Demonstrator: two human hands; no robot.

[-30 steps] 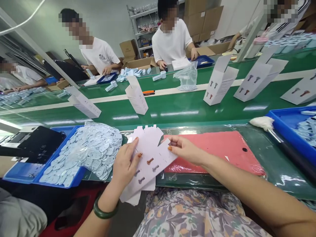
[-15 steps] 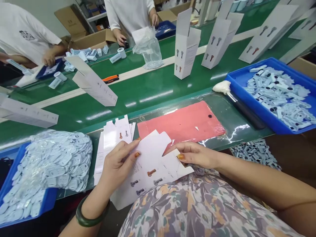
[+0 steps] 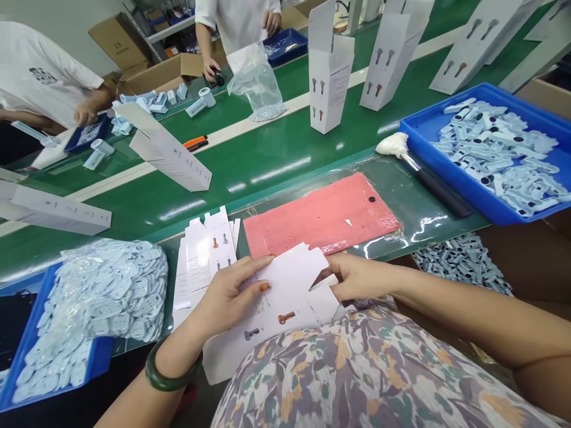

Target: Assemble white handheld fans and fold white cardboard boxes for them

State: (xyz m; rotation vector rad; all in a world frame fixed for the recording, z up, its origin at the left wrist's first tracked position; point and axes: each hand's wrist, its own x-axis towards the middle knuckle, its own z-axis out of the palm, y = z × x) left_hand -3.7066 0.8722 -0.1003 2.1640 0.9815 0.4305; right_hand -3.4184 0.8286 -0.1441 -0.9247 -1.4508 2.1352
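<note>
A white printed cardboard box (image 3: pixel 285 297), partly folded, lies against my lap with pictures of small devices on its face. My left hand (image 3: pixel 238 291) grips its left side, thumb on the printed face and fingers behind. At the box's right end, my right hand (image 3: pixel 352 276) has its fingers at the cut end flaps, and the fingertips are partly hidden behind them. Just left of the box, flat printed cartons (image 3: pixel 196 267) lie stacked on the bench. A pink sheet (image 3: pixel 321 214) under clear film lies beyond my hands.
On the left, a bag of pale blue plates (image 3: pixel 120 285) rests over a blue tray (image 3: pixel 91 365). A mallet-like tool (image 3: pixel 428 178) lies beside a blue bin (image 3: pixel 446 184) of pale blue parts. Upright white boxes (image 3: pixel 330 89) stand along the green belt (image 3: pixel 263 160). Two co-workers sit opposite.
My right hand has moved in behind the box's end flaps, and its thumb no longer shows on top. The box has tilted slightly, and the whole view has shifted a little.
</note>
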